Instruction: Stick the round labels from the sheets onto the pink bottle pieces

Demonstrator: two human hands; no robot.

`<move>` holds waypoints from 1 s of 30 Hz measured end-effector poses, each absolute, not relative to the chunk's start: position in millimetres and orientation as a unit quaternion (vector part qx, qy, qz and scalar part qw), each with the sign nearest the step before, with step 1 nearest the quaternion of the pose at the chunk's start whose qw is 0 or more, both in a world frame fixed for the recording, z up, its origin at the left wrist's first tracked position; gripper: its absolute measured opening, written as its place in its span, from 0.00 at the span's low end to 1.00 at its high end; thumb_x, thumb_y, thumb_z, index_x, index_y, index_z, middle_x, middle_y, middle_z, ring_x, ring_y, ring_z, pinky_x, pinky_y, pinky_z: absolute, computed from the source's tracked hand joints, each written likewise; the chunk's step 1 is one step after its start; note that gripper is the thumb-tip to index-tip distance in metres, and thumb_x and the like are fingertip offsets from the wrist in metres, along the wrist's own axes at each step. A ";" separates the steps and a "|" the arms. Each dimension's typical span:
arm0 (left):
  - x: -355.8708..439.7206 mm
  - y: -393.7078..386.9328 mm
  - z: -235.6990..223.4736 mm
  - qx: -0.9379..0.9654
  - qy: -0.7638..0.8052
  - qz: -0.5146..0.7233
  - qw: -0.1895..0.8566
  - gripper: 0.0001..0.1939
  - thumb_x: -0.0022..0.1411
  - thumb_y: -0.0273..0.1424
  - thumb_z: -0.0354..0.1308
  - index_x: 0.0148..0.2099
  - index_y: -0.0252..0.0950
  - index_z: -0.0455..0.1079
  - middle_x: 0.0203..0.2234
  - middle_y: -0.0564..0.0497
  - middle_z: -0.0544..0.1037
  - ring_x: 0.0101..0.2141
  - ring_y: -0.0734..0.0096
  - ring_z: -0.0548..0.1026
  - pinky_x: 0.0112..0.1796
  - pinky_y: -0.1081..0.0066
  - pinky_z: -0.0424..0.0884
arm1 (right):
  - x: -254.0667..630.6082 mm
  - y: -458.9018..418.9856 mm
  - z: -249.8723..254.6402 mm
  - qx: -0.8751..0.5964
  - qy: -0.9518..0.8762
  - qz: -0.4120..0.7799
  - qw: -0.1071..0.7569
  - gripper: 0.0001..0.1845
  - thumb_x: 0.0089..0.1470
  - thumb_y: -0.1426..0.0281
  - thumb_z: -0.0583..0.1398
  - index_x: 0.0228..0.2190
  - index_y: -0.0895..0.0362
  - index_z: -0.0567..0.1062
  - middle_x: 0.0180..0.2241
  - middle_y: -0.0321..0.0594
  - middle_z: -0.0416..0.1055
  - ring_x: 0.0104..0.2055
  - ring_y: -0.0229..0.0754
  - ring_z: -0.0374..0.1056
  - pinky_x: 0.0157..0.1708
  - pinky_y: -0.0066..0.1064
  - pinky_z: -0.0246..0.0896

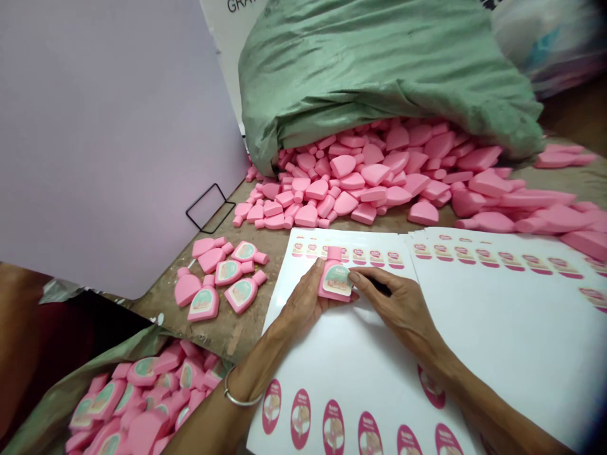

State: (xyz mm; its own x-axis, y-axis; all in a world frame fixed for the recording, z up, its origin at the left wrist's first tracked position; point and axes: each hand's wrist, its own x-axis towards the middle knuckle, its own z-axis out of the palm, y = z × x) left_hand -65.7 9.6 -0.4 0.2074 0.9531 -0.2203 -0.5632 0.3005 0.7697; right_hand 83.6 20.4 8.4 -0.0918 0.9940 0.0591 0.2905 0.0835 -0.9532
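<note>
My left hand (303, 297) cradles a pink bottle-shaped piece (332, 291) upright against its fingers, above a white label sheet (360, 360). My right hand (396, 303) comes in from the right, its fingertips pressing a pale green label (336, 280) on the front of the piece. A dark, narrow object is partly hidden under the right fingers, too covered to name. Printed pink oval labels (300, 418) line the sheet's near part, and a row of smaller labels (370, 257) runs along its far part. Several pink pieces (220, 281), some labelled, lie to the left of the sheet.
A green woven sack (374, 69) spills a heap of unlabelled pink pieces (360, 183) at the back. An open sack (142, 392) of labelled pieces sits at lower left. More label sheets (512, 328) lie right. A lilac board (109, 139) and black wire frame (205, 208) stand left.
</note>
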 end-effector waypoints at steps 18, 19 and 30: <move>-67.4 10.5 3.7 0.268 0.342 0.515 0.739 0.17 0.62 0.39 0.54 0.45 0.31 0.69 0.43 0.41 0.76 0.44 0.58 0.74 0.45 0.59 0.72 | 82.5 21.4 2.6 -0.527 -0.619 0.404 0.419 0.14 0.49 0.57 0.62 0.31 0.54 0.79 0.28 0.36 0.76 0.31 0.41 0.70 0.31 0.31 0.65; -68.1 9.9 4.4 0.276 0.342 0.513 0.737 0.14 0.61 0.36 0.55 0.45 0.31 0.69 0.42 0.42 0.76 0.44 0.59 0.74 0.46 0.59 0.71 | 82.5 21.3 3.2 -0.526 -0.620 0.405 0.417 0.14 0.50 0.57 0.61 0.31 0.54 0.79 0.28 0.36 0.76 0.30 0.41 0.69 0.31 0.31 0.65; -71.4 10.4 4.9 0.316 0.357 0.481 0.736 0.14 0.53 0.24 0.58 0.43 0.33 0.65 0.36 0.49 0.75 0.37 0.67 0.76 0.44 0.64 0.70 | 82.5 21.3 3.1 -0.514 -0.632 0.403 0.418 0.17 0.51 0.56 0.59 0.33 0.56 0.78 0.30 0.38 0.75 0.31 0.41 0.69 0.32 0.32 0.65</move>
State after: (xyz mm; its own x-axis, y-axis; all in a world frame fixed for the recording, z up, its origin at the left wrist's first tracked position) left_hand -71.4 10.4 4.9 0.2837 0.9330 -0.2215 -0.4825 0.3385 0.8079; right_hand 82.5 21.3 3.1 -0.1225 0.9858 0.1148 0.3122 0.1481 -0.9384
